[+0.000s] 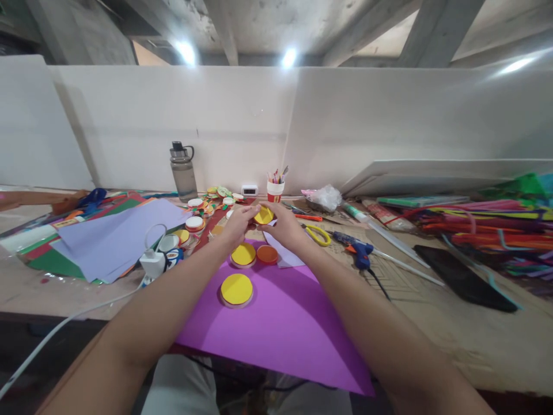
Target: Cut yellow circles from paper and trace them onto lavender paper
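Between my hands, above the far part of a purple sheet (294, 334), is a round yellow-topped disc (264, 215). The fingers of my left hand (240, 223) close on its left side. My right hand (286, 223) grips its right side with thumb and fingers. Below them on the sheet lie a yellow-topped disc (243, 254), an orange disc (267, 254) and, nearer to me, another yellow-topped disc (237, 289). A pale lilac paper (287, 252) lies partly under my right hand.
At right are yellow-handled scissors (318, 235), a blue glue gun (360, 251) and a black tablet-like slab (464, 278). Left are coloured papers (121, 236), a white charger (153, 264) and a water bottle (183, 172). A cup of pens (275, 189) stands behind. Someone's arm (37, 200) reaches in at far left.
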The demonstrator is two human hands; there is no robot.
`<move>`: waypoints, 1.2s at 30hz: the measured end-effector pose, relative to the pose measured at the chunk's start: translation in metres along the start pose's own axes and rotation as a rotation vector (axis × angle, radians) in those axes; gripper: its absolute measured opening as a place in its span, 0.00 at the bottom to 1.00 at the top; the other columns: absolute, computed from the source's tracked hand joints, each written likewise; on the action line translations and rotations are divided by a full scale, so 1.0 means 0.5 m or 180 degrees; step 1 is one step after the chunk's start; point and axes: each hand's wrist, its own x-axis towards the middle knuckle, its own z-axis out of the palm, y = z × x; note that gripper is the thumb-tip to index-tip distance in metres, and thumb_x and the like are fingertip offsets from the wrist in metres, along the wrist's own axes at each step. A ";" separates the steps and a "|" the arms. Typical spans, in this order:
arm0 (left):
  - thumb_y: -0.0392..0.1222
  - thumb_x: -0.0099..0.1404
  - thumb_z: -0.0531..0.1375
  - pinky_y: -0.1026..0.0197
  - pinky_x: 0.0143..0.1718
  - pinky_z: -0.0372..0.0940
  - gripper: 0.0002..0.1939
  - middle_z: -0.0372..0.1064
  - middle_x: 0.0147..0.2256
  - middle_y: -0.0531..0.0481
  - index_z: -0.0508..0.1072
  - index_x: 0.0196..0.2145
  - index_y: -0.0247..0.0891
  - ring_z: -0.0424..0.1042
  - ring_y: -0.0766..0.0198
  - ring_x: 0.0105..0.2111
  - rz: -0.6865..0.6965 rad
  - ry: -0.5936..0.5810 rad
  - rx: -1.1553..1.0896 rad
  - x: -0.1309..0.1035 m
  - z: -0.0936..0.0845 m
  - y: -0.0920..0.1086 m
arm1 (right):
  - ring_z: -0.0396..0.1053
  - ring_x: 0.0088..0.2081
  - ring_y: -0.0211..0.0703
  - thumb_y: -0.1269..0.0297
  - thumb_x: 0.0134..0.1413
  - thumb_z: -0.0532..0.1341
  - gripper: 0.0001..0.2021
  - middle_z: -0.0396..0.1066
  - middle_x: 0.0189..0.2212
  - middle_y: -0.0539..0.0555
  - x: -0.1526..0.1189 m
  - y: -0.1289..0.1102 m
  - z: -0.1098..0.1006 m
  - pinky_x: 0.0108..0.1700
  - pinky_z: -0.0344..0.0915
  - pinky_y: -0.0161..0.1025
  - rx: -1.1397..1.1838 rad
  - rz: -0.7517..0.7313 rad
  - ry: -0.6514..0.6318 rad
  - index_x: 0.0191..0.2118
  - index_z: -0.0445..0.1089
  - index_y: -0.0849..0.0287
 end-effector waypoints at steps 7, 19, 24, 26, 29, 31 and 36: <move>0.54 0.61 0.62 0.65 0.26 0.65 0.17 0.74 0.29 0.45 0.75 0.35 0.35 0.72 0.65 0.27 -0.0598 -0.0677 -0.0503 0.006 -0.005 0.009 | 0.70 0.47 0.44 0.68 0.44 0.68 0.29 0.71 0.51 0.57 0.007 0.007 0.000 0.49 0.66 0.40 0.0810 0.0424 0.0115 0.55 0.68 0.57; 0.50 0.62 0.62 0.64 0.29 0.67 0.13 0.73 0.25 0.50 0.75 0.35 0.37 0.70 0.69 0.22 -0.0523 -0.0570 -0.0782 -0.002 0.004 0.006 | 0.68 0.40 0.40 0.63 0.51 0.63 0.28 0.72 0.48 0.54 0.005 -0.013 -0.015 0.45 0.67 0.40 0.0792 0.0520 -0.0193 0.60 0.64 0.56; 0.52 0.61 0.63 0.63 0.30 0.67 0.16 0.74 0.27 0.46 0.75 0.37 0.36 0.73 0.66 0.26 -0.0612 -0.0624 -0.0605 0.003 -0.005 0.003 | 0.69 0.39 0.40 0.59 0.54 0.61 0.28 0.73 0.47 0.55 0.006 -0.006 -0.011 0.42 0.69 0.40 0.1087 0.0732 -0.0198 0.61 0.63 0.57; 0.52 0.60 0.64 0.64 0.30 0.66 0.15 0.75 0.28 0.46 0.75 0.37 0.37 0.75 0.64 0.28 -0.0629 -0.0641 -0.0580 0.007 -0.010 0.001 | 0.70 0.41 0.41 0.58 0.54 0.61 0.27 0.72 0.49 0.56 0.006 -0.005 -0.011 0.42 0.70 0.39 0.1148 0.0807 -0.0106 0.60 0.64 0.57; 0.50 0.60 0.64 0.64 0.29 0.65 0.13 0.75 0.29 0.45 0.75 0.36 0.37 0.76 0.62 0.30 -0.0686 -0.0550 -0.0567 0.013 -0.017 -0.002 | 0.70 0.38 0.40 0.58 0.52 0.62 0.27 0.72 0.49 0.57 0.007 -0.001 -0.017 0.38 0.70 0.39 0.1084 0.0985 0.0055 0.58 0.65 0.57; 0.48 0.60 0.62 0.64 0.27 0.64 0.12 0.76 0.30 0.44 0.74 0.35 0.36 0.76 0.60 0.31 -0.0747 -0.0430 -0.0589 0.016 -0.019 -0.003 | 0.69 0.34 0.39 0.60 0.47 0.64 0.29 0.73 0.44 0.57 0.007 0.004 -0.024 0.34 0.69 0.38 0.0916 0.1163 0.0138 0.58 0.66 0.58; 0.45 0.63 0.53 0.65 0.21 0.58 0.14 0.76 0.33 0.39 0.73 0.35 0.33 0.76 0.59 0.28 -0.0814 -0.0204 -0.0683 0.016 -0.017 0.008 | 0.68 0.30 0.38 0.67 0.41 0.66 0.29 0.73 0.40 0.56 0.005 0.014 -0.039 0.32 0.67 0.37 0.0573 0.1381 0.0256 0.55 0.68 0.60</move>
